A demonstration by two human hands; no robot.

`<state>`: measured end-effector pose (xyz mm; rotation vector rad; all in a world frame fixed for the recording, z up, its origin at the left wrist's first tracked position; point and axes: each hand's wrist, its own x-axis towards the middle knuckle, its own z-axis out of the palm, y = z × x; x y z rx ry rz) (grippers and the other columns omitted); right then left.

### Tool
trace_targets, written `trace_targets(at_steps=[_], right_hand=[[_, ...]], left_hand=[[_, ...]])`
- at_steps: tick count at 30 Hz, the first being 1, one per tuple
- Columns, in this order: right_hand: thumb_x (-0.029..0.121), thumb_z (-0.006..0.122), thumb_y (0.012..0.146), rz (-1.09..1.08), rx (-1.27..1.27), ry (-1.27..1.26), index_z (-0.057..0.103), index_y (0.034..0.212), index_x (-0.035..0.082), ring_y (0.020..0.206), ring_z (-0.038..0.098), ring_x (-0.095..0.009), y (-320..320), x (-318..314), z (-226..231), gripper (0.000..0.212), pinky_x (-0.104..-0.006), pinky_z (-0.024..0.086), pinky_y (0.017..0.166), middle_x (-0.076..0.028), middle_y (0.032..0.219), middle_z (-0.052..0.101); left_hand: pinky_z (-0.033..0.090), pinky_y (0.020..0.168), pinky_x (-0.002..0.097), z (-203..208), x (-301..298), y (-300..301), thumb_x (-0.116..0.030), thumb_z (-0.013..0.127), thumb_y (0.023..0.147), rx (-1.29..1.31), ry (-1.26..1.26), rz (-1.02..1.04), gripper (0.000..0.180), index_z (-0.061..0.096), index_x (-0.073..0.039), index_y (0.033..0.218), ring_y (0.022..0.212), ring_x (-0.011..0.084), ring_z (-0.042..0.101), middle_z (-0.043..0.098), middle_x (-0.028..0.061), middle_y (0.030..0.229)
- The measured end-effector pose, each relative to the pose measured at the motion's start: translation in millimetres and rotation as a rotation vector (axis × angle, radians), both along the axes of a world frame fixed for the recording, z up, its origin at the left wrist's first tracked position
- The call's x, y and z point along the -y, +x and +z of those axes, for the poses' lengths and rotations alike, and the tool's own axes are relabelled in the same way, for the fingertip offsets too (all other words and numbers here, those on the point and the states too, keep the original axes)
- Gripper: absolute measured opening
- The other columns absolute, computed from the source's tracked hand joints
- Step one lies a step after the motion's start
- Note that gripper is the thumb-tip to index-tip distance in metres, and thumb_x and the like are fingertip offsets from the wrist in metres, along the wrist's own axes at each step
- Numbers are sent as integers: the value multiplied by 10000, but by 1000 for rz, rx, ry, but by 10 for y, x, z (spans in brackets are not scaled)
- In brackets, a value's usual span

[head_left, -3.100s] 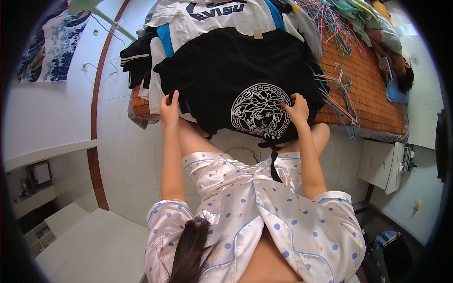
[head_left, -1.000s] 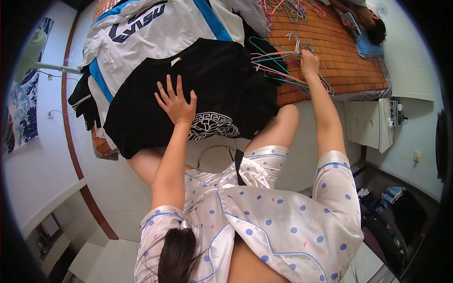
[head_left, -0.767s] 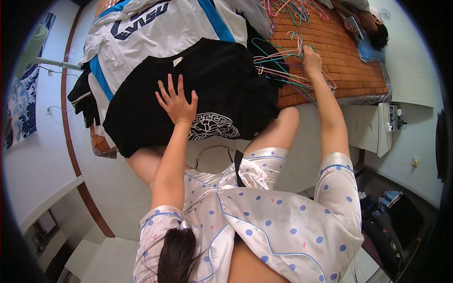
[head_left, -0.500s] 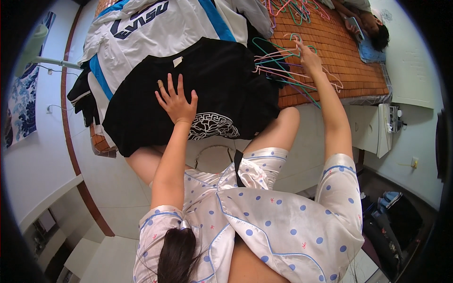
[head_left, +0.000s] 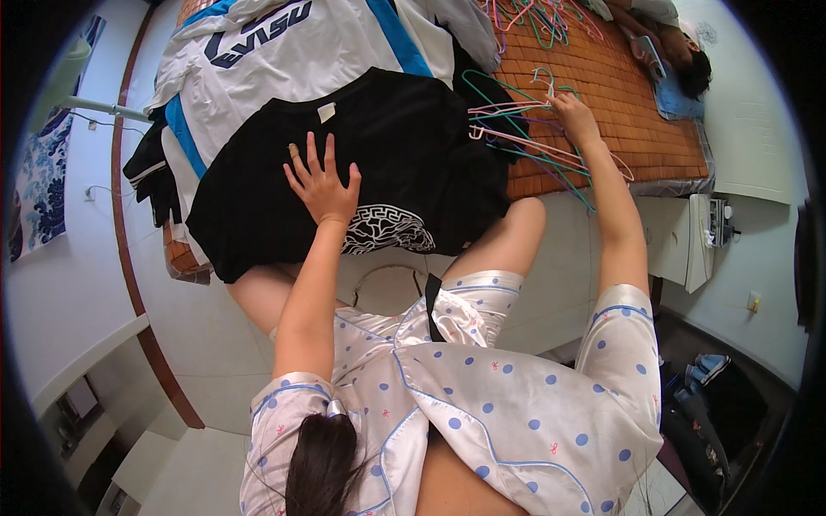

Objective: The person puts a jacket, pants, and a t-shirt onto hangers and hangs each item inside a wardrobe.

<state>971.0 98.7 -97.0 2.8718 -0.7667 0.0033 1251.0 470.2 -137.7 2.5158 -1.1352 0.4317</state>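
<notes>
A black shirt [head_left: 413, 142] with a white patterned print near its lower edge and a pale label at the neck lies spread before me, over my thighs and the bed edge. My left hand [head_left: 325, 189] rests flat on it, fingers spread, with a tan wrap on one finger. Off to the right, my right hand [head_left: 575, 119] has its fingers closed on a clothes hanger near the hook, among a tangle of thin pink, green and purple clothes hangers [head_left: 516, 138]. How many hangers it grips I cannot tell.
A white and blue garment [head_left: 318, 52] lies beyond the shirt on the brown woven mat [head_left: 594, 82]. More coloured hangers [head_left: 538, 19] are at the far edge. A person [head_left: 680, 52] holding a phone lies at the far right. A white cabinet [head_left: 671, 232] stands right of the bed.
My right hand has shifted slightly right and nearer, and some of the hangers under it have slid and turned the same way. The left hand has stayed put.
</notes>
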Motion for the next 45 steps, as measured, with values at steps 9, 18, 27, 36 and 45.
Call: trace_targets(at_steps=[9, 18, 27, 36, 45], right_hand=[[-20, 519, 783, 111, -86, 178, 541, 1170, 116, 936, 547, -265, -60, -43, 201, 410, -367, 463, 797, -82, 968, 585], [126, 504, 898, -61, 617, 239, 533, 1217, 140, 652, 598, -194, 22, -370, 538, 320, -287, 489, 601, -74, 1022, 630], [-53, 460, 796, 22, 875, 1302, 468, 1273, 38, 656, 522, -64, 1112, -1747, 826, 485, -189, 448, 629, -99, 1095, 589], [84, 663, 787, -33, 1204, 1354, 363, 1135, 18, 606, 518, -55, 2190, -2521, 682, 464, -168, 396, 540, -77, 878, 605], [257, 492, 933, 60, 1179, 1225, 642, 972, -15, 587, 339, -26, 2319, -2340, 980, 313, -166, 264, 545, 47, 643, 455]], left_hand=[[123, 1073, 496, 2, 0, -3, -364, 502, 794, -8, -36, -16, 572, 381, -226, 1335, 1318, 326, 226, 281, 36, 1427], [114, 1073, 501, 0, 16, -17, -365, 507, 788, -22, -40, -17, 574, 387, -222, 1331, 1316, 333, 222, 288, 43, 1423], [139, 1064, 509, 11, -25, 30, -363, 530, 767, -45, -73, -42, 572, 421, -190, 1301, 1313, 352, 219, 306, -5, 1417], [210, 1034, 472, 106, -66, 63, -316, 584, 732, -75, -129, -55, 501, 504, -169, 1204, 1215, 285, 335, 437, 20, 1284], [478, 713, 356, 364, -26, 850, -233, 562, 802, -60, -109, -171, 411, 510, -119, 1194, 872, 249, 526, 483, 27, 1218]])
